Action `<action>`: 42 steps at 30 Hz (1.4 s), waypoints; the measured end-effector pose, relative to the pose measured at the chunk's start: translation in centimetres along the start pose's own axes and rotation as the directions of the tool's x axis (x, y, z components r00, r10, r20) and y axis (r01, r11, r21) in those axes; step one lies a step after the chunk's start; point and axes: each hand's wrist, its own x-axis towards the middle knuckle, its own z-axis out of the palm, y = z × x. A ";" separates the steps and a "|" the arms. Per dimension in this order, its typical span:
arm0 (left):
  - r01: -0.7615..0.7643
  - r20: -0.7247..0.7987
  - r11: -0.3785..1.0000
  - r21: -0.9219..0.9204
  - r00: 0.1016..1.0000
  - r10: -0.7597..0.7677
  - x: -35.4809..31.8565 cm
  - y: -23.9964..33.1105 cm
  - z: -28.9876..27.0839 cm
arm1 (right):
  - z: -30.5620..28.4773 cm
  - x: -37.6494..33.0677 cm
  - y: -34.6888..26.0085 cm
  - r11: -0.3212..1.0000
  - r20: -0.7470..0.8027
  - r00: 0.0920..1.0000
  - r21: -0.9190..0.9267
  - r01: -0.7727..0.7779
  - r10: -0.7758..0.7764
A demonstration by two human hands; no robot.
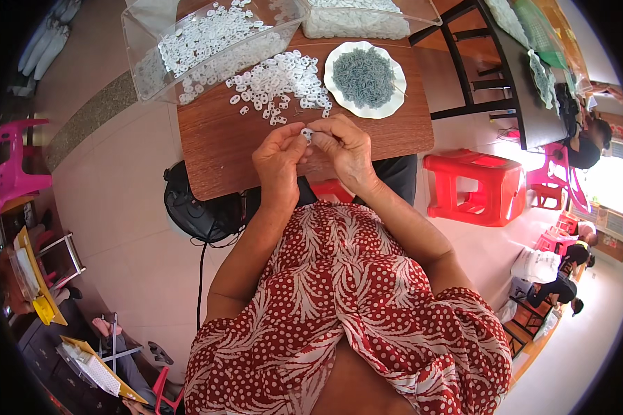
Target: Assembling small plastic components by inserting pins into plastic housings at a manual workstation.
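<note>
A small white oval plastic piece with two round holes point(307, 133) is pinched between the fingertips of both hands, just above the near part of the table. My left hand point(280, 160) closes on it from the left with thumb and forefinger. From the other side, my right hand point(348, 152) grips it, fingers curled. Whether a smaller part sits between the fingertips is too small to tell. Beyond the hands lies a loose pile of similar white pieces point(284, 79). To its right, a white scalloped plate point(387, 108) holds a heap of small grey screw-like parts point(362, 77).
On the brown wooden table point(221, 159), a clear bin point(147, 81) of white pieces stands far left, another clear bin point(356, 28) at the back. A red plastic stool point(474, 187) is to the right, a black bag point(201, 207) below the table's left edge. Other people sit at both sides.
</note>
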 end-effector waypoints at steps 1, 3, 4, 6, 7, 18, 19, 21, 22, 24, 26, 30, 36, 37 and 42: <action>0.001 0.000 1.000 0.000 1.000 -0.001 0.0 -0.1 0.0 | -0.1 0.1 0.0 0.999 -0.002 0.999 0.018 -0.040 0.040; 0.022 0.002 1.000 -0.008 1.000 -0.022 0.0 -0.2 0.0 | 0.0 0.2 -0.1 0.996 -0.001 0.997 0.037 -0.079 0.079; 0.022 0.000 1.000 -0.009 1.000 -0.022 0.0 -0.1 0.0 | 0.0 0.2 -0.2 0.975 0.008 0.986 0.145 -0.169 0.169; 0.000 0.015 0.998 0.059 1.000 -0.001 -0.1 -0.1 0.0 | 0.1 0.3 -0.4 0.934 0.029 0.966 0.248 -0.256 0.257; 0.001 0.014 0.998 0.057 1.000 -0.001 0.0 -0.2 -0.1 | 0.1 0.4 -0.7 0.892 0.036 0.944 0.318 -0.322 0.328; -0.002 -0.011 0.995 0.102 1.000 0.004 0.0 -0.2 -0.3 | 0.6 0.5 -0.5 0.822 -0.016 0.904 0.423 -0.381 0.428; -0.002 -0.011 0.995 0.101 1.000 0.003 0.0 -0.2 -0.3 | 0.6 0.5 -0.6 0.815 -0.017 0.903 0.438 -0.378 0.428; 0.016 -0.009 0.997 0.071 1.000 -0.016 0.1 -0.3 -0.4 | 0.7 0.5 -0.6 0.809 -0.018 0.903 0.452 -0.375 0.429; 0.017 -0.009 0.997 0.070 1.000 -0.016 0.1 -0.3 -0.4 | 0.8 0.5 -0.6 0.803 -0.026 0.898 0.461 -0.378 0.438; 0.022 -0.009 0.999 0.033 1.000 -0.021 0.2 -0.4 -0.5 | 0.9 0.5 -0.6 0.796 -0.031 0.893 0.470 -0.383 0.448; 0.020 -0.016 1.000 0.020 1.000 -0.020 0.2 -0.5 -0.5 | 1.0 0.5 -0.9 0.785 -0.033 0.882 0.472 -0.401 0.470; 0.042 -0.060 0.995 0.095 0.998 -0.036 0.3 -0.4 -0.3 | 1.2 0.4 -0.5 0.787 -0.047 0.876 0.464 -0.406 0.480; 0.080 -0.017 0.994 0.075 0.997 -0.079 0.5 -0.8 -0.9 | 1.3 0.4 -0.3 0.824 -0.088 0.878 0.401 -0.401 0.470; 0.082 -0.018 0.994 0.075 0.997 -0.080 0.5 -0.8 -0.8 | 1.4 0.4 -0.4 0.817 -0.092 0.874 0.413 -0.403 0.477; 0.087 -0.015 0.994 0.062 0.996 -0.086 0.5 -0.7 -0.8 | 1.4 0.4 -0.2 0.822 -0.098 0.876 0.407 -0.397 0.472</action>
